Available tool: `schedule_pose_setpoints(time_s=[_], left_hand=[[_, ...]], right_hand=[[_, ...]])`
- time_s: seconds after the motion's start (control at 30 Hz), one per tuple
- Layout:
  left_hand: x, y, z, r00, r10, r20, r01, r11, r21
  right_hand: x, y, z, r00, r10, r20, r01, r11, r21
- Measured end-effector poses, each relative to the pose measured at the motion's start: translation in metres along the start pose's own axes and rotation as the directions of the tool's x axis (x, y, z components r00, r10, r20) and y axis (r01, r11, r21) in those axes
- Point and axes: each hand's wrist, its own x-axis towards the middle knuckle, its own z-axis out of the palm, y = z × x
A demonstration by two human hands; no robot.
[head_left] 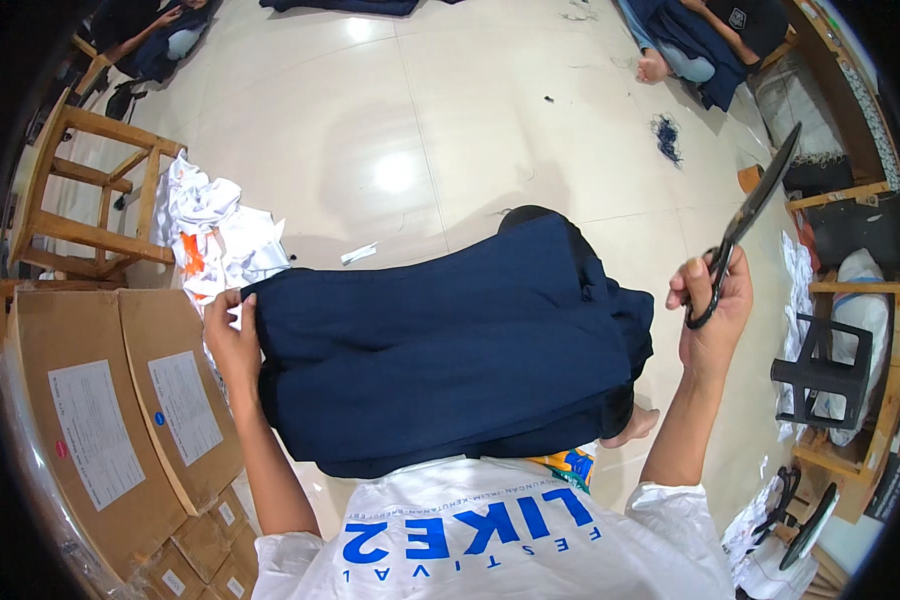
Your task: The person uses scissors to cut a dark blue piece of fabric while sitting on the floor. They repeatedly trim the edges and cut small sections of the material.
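Observation:
Dark navy cloth (pixel 450 350), perhaps a garment, lies spread across my lap, its right end bunched in folds. At its far left corner, my left hand (pixel 234 335) pinches the edge between thumb and fingers. Off to the right and raised above the floor, my right hand (pixel 715 300) grips a pair of large black scissors (pixel 750 207) by the handles. The blades point up and away to the right and look closed together. The scissors are well apart from the cloth.
Cardboard boxes (pixel 90 420) stand on the left, near a wooden stool frame (pixel 100 185) and crumpled white cloth (pixel 215 225). A dark plastic stool (pixel 825 370) is at right. Dark thread scraps (pixel 667 138) lie on the floor (pixel 320 130). Two other people sit at the far corners with dark cloth.

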Motion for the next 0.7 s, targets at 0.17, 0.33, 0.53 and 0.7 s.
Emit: schedule_pose_setpoints(time_s=[0.17, 0.33, 0.53, 0.7], left_hand=[[-0.035, 0.034, -0.034, 0.98, -0.183, 0.083, 0.201, 0.91, -0.363], [-0.087, 0.032, -0.056, 0.983, -0.16, 0.091, 0.184, 0.862, -0.472], [-0.122, 0.046, -0.072, 0.969, -0.24, 0.063, 0.228, 0.757, -0.613], [-0.134, 0.043, -0.062, 0.953, -0.301, 0.024, 0.218, 0.63, -0.745]], right_hand=[[0.025, -0.015, 0.056, 0.977, 0.01, 0.215, -0.016, 1.0, 0.026], [0.026, -0.001, 0.158, 0.761, -0.051, 0.647, 0.02, 0.998, 0.056], [-0.034, 0.052, 0.278, 0.346, 0.021, 0.938, 0.015, 1.0, -0.027], [-0.078, 0.066, 0.312, 0.03, 0.055, 0.998, -0.161, 0.986, -0.05]])
